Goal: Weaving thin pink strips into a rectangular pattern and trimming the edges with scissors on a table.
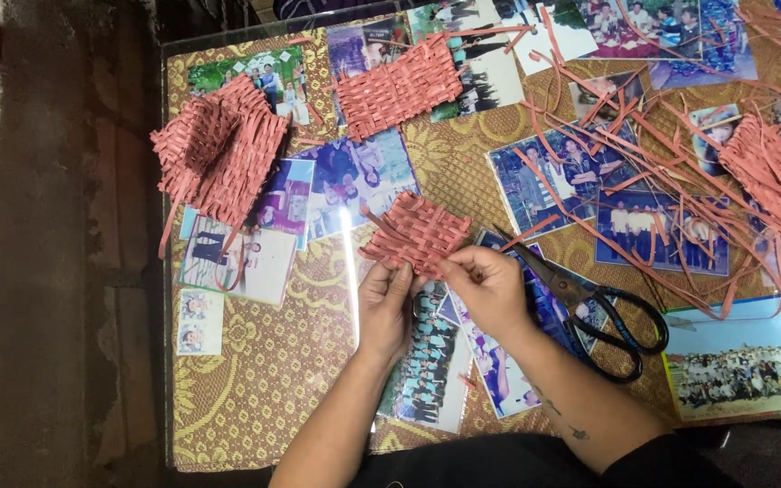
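My left hand (385, 303) is closed on the near edge of a small woven mat (418, 233) made of pink strips; the fingers go under it and the thumb presses on top. My right hand (490, 287) pinches the same mat at its right near corner, with thumb and first fingers closed on the end of one strip. The mat is held a little above the table (255, 380), tilted, almost in the middle of the view.

Just at the right of my right hand lie black-handled scissors (589, 307), with the blades open and pointing toward the mat. They rest on the glass top, which covers many photographs (354, 176) and a yellow patterned cloth.

Further away, at the far side of the table, lies another flat woven piece (399, 86) of the same pink colour. At the left there is a bigger woven piece (219, 149) with its sides bent up, and long loose ends hang from it. At the right, well apart from my hands, there is a heap of loose pink strips (653, 172), and at its far right end one more woven piece (770, 172) lies partly under the strips.
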